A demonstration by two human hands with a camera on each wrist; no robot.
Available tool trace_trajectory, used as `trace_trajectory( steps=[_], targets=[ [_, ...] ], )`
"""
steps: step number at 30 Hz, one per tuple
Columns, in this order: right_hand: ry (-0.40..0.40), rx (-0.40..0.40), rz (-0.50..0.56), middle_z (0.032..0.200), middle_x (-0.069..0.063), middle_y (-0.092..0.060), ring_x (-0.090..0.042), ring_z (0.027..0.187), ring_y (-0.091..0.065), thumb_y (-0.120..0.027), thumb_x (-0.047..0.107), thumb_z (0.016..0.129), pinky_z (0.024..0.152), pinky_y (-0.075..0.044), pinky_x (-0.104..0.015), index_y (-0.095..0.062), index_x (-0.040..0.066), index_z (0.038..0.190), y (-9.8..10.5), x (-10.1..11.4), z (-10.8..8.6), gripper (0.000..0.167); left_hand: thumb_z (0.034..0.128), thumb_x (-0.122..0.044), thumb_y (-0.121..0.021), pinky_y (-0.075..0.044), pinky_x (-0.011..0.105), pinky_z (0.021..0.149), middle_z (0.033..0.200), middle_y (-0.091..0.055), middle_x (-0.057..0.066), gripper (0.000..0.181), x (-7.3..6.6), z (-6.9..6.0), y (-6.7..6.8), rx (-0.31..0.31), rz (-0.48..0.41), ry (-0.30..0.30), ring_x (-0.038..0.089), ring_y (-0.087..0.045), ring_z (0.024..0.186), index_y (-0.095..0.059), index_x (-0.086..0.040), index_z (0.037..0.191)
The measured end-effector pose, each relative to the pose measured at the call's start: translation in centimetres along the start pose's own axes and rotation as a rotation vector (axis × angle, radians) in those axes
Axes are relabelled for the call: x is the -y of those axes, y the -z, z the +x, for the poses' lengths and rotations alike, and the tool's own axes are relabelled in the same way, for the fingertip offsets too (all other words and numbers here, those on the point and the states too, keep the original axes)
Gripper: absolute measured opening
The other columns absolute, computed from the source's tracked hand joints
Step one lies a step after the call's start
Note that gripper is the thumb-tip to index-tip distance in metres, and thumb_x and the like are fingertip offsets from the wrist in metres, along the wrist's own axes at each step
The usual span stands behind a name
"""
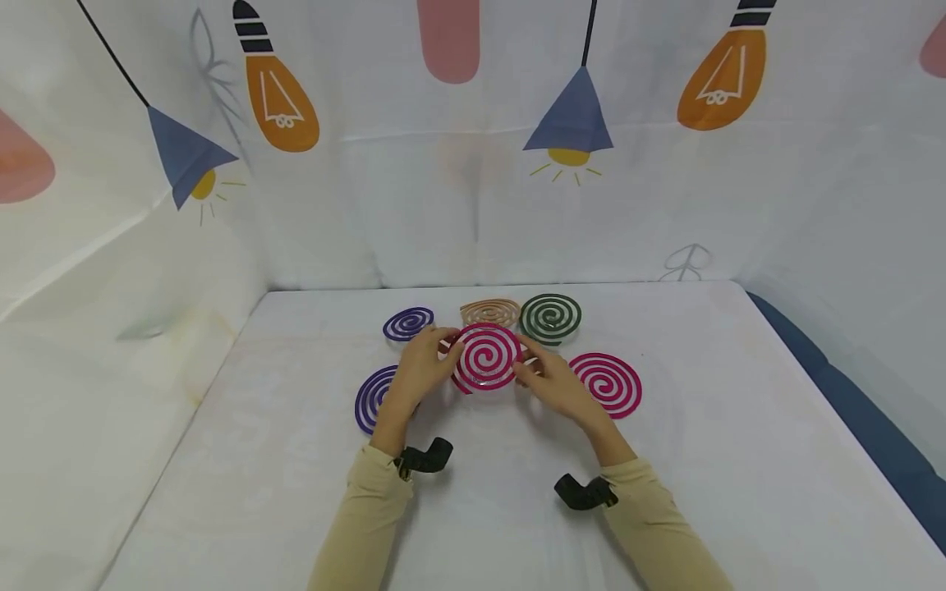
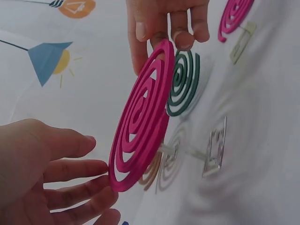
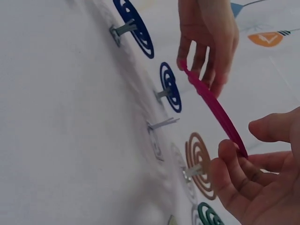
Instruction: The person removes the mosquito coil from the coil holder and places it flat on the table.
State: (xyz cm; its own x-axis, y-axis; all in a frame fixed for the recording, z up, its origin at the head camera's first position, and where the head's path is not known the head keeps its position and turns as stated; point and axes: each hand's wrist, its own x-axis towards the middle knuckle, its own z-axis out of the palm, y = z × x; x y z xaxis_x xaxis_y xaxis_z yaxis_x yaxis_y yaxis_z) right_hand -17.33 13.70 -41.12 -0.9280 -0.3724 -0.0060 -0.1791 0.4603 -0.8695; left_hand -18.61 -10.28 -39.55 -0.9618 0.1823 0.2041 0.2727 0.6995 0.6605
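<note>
A pink spiral coil [image 1: 486, 356] is held raised between both hands, tilted, its face toward the head camera. At its left edge, the left hand [image 1: 429, 361] holds the rim with its fingertips; in the left wrist view the thumb of this hand [image 2: 61, 173] stands off the coil [image 2: 140, 112]. The right hand [image 1: 554, 382] grips the opposite edge; in the right wrist view its bent fingers lie around the rim and its thumb is apart from it. A clear stand [image 2: 215, 147] with an upright piece is behind and below the coil.
Dark blue coils [image 1: 408, 324] [image 1: 372, 400] lie to the left, a tan coil [image 1: 491, 312] and a green coil [image 1: 550, 318] at the back, another pink coil [image 1: 606, 385] to the right. Several stand on small clear supports. White printed sheeting surrounds the white table [image 1: 488, 509].
</note>
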Motion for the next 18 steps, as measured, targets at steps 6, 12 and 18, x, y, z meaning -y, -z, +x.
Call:
trace_trajectory(
  steps=[6, 12, 18],
  targets=[
    [0.015, -0.035, 0.060, 0.126, -0.027, -0.059, -0.034, 0.101, -0.069, -0.054, 0.012, 0.106, 0.090, -0.059, -0.046, -0.037, -0.001, 0.156, 2.4, -0.1, -0.6, 0.054, 0.0986, -0.014, -0.065, -0.059, 0.047, 0.085, 0.111, -0.072, 0.021, 0.034, -1.2, 0.2, -0.9, -0.029, -0.087, -0.041, 0.035, -0.071, 0.098, -0.069, 0.004, 0.127],
    [0.026, -0.055, 0.038, 0.127, -0.027, -0.058, -0.025, 0.094, -0.067, -0.053, 0.012, 0.107, 0.088, -0.059, -0.040, -0.041, 0.000, 0.154, 5.0, -1.2, -1.2, 0.050, 0.0993, -0.013, -0.065, -0.060, 0.045, 0.085, 0.115, -0.069, 0.022, 0.034, -2.5, 0.3, -2.6, -0.005, -0.214, -0.026, 0.036, -0.071, 0.099, -0.067, 0.002, 0.129],
    [0.000, -0.056, -0.031, 0.133, -0.027, -0.058, -0.032, 0.106, -0.067, -0.050, 0.011, 0.108, 0.088, -0.058, -0.035, -0.045, 0.001, 0.152, 7.7, -2.5, -2.2, 0.046, 0.1006, -0.018, -0.064, -0.060, 0.042, 0.087, 0.119, -0.070, 0.021, 0.040, -3.7, 0.6, -4.6, 0.129, -0.305, 0.012, 0.038, -0.070, 0.106, -0.063, 0.002, 0.135]
  ],
)
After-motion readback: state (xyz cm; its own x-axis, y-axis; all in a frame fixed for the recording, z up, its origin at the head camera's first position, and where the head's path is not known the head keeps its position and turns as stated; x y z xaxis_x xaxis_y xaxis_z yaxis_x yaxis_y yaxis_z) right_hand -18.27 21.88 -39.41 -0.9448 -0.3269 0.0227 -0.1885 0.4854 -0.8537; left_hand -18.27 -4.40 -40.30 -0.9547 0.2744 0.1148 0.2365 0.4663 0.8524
